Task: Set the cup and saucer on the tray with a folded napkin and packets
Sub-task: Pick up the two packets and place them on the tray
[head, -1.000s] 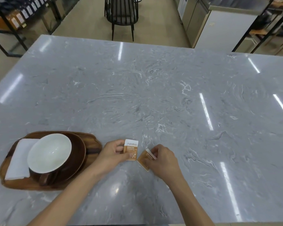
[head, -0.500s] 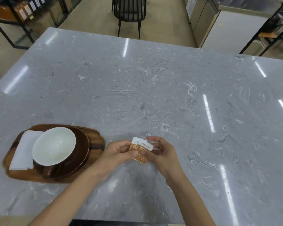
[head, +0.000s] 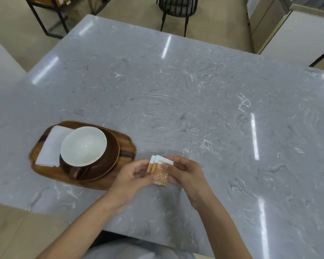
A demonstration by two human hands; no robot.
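A wooden tray point(head: 120, 176) lies on the grey marble table at my left. On it a brown saucer point(head: 111, 152) carries a brown cup point(head: 83, 144) with a white inside, its handle pointing toward me. A folded white napkin point(head: 50, 148) rests along the tray's left side, partly behind the cup. Just right of the tray, both hands hold two orange-and-white packets point(head: 160, 171) stacked together above the table. My left hand point(head: 133, 176) pinches their left edge, and my right hand point(head: 184, 171) grips their right edge.
The grey marble table point(head: 195, 101) stretches far ahead and to the right. A black chair point(head: 176, 8) stands beyond its far edge. Metal shelving point(head: 47, 15) is at the back left, and a white counter point(head: 297, 34) at the back right.
The two packets, held apart one second ago, have come together into one stack between both hands. My view has shifted, so the tray sits further right in the frame.
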